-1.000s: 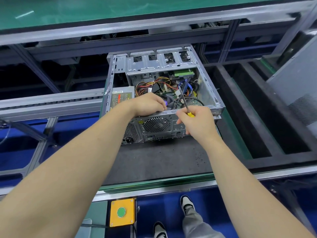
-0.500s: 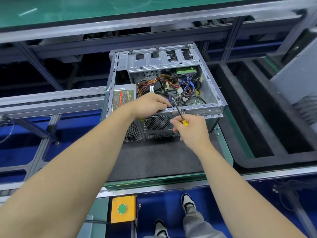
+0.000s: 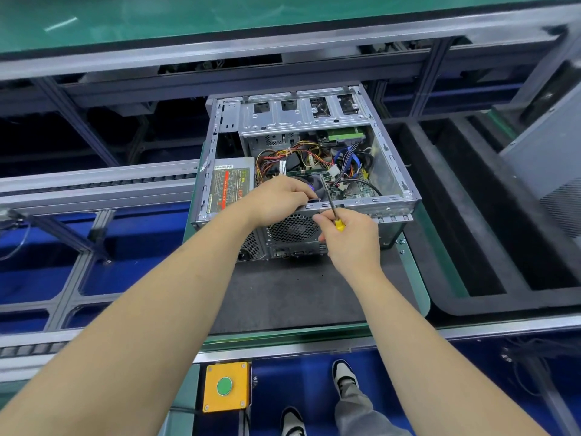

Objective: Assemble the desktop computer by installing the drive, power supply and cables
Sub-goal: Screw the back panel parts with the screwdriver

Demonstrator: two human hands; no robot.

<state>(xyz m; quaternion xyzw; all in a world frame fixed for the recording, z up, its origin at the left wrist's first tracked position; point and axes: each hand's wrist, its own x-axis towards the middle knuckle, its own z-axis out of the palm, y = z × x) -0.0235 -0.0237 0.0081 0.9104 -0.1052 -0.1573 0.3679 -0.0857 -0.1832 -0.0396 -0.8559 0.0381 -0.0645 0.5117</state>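
Note:
An open grey computer case [image 3: 399, 171] lies on a dark mat, its rear fan grille facing me. The power supply [image 3: 231, 184] with a red label sits in its near-left corner, and a tangle of coloured cables [image 3: 301, 158] fills the middle. A green-edged drive [image 3: 344, 133] sits under the drive cage [image 3: 301, 116]. My left hand [image 3: 279, 196] reaches over the rear edge into the case, fingers curled round a small purple part. My right hand [image 3: 352, 237] grips a yellow-handled screwdriver [image 3: 330, 206], whose shaft points into the case.
A yellow box with a green button [image 3: 224, 387] is fixed below the mat's front edge. A grey case side panel [image 3: 547, 158] leans at the right beside black foam trays [image 3: 471, 215]. Conveyor rails [image 3: 94, 187] run off to the left.
My right hand has drawn back toward me with the screwdriver, from above the case's rear edge to in front of the fan grille. My left hand has stayed in place.

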